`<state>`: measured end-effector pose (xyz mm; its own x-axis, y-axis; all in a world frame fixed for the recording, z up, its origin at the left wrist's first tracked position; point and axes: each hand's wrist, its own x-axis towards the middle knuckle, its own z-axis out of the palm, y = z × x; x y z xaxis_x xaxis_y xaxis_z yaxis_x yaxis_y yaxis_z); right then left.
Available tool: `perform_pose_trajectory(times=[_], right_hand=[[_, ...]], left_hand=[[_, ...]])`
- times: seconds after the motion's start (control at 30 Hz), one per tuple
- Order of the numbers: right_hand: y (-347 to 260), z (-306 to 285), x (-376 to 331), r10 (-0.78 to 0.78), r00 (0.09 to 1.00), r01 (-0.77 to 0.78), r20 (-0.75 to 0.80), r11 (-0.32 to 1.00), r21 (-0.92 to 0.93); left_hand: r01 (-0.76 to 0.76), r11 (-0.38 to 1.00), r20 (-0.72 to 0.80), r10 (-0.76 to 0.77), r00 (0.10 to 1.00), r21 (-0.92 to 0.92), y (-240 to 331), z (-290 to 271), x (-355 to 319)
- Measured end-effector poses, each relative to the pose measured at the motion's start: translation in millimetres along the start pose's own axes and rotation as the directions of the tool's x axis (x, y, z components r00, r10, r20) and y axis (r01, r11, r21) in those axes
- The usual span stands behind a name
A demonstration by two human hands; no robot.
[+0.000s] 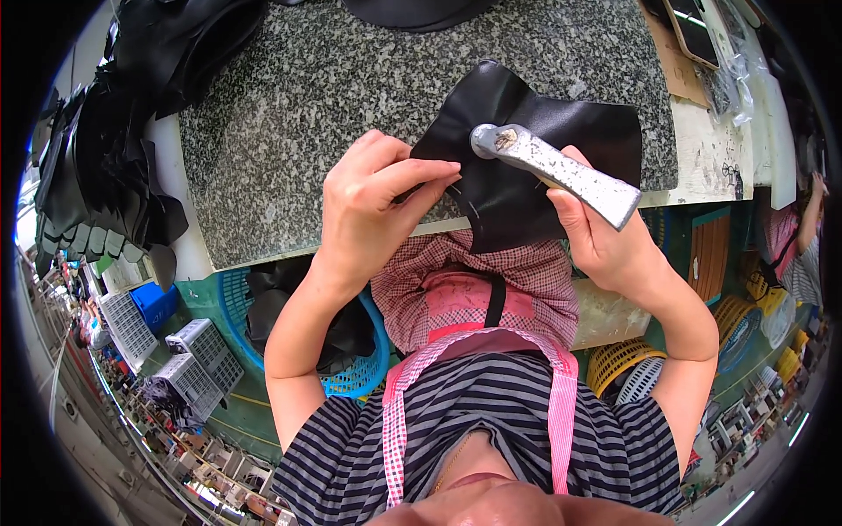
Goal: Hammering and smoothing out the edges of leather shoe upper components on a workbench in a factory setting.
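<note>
A black leather piece [605, 140] with curved edges lies on a speckled granite slab [281, 175] and hangs over its near edge toward my lap. At its left edge, the thumb and forefinger of my left hand [368, 197] are pinched together on the leather. My right hand [610, 250] grips a hammer [570, 174] with a worn, silvery head, held above the leather. The hammer's handle is mostly hidden under the head and my fingers. A short, pale fold or slit shows on the leather near my left fingertips.
Stacked black leather pieces [105, 149] drape over the slab's left side. A phone [691, 31] and clear plastic lie at the far right. Below the slab, a blue basket [373, 351] holds black pieces; a yellow basket [614, 364] stands at right. Another person [802, 237] is at far right.
</note>
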<state>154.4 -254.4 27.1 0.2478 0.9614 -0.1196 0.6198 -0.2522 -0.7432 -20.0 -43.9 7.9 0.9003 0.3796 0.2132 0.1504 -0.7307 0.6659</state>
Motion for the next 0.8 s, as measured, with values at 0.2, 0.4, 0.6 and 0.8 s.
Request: perform_pose_trajectory(times=[0.2, 0.4, 0.6, 0.8], right_hand=[[-5.2, -3.4, 0.0, 0.016, 1.0, -0.016, -0.011, 1.0, -0.013], [-14.3, -20.4, 8.4, 0.165, 0.982, -0.17, 0.093, 0.984, 0.049], [-21.9, -15.4, 8.6, -0.144, 0.985, 0.143, -0.094, 0.99, -0.015], [-25.4, -19.6, 11.0, -0.14, 0.966, 0.141, -0.219, 0.99, -0.012]], left_hand=[[-0.03, 1.0, -0.023, 0.03, 0.999, 0.004, -3.9, -0.2, 5.5], [-0.034, 0.999, -0.006, 0.034, 0.999, -0.003, -4.5, -1.0, 7.4], [-0.054, 0.999, 0.012, 0.054, 0.998, -0.006, -7.3, -1.9, 9.3], [-0.081, 0.997, 0.014, 0.081, 0.997, 0.011, -10.4, -4.1, 10.3]])
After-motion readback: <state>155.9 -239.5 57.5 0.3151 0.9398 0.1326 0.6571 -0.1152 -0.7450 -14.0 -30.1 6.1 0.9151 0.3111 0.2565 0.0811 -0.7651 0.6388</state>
